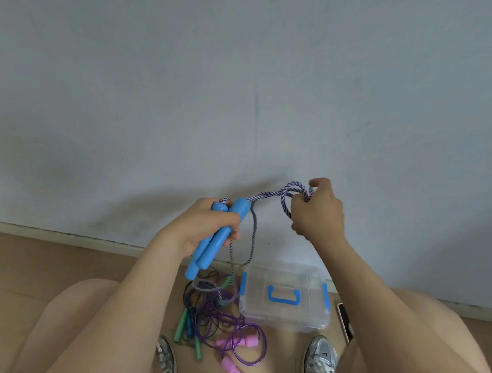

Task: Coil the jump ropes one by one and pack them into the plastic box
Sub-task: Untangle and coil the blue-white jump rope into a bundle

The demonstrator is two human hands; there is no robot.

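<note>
Item: jump rope, being coiled. Left hand (204, 226) grips both blue handles (200, 257) together, anchoring the ends. Right hand (318, 213), at its 3 o'clock, curls round loops of braided cord (264, 196), probably forming the coil. Plastic box (287, 313), lid on, lies at 6 o'clock, with loose ropes (233, 328) at its 9 o'clock.

I see open floor (27, 263) at far left. The plastic box (313, 323) by the wall (233, 100) has its lid (287, 310) on, barring entry; a rope tangle (215, 320) crowds its left side, a phone (344, 321) its right, and the braided rope (253, 235) dangles above the tangle.
</note>
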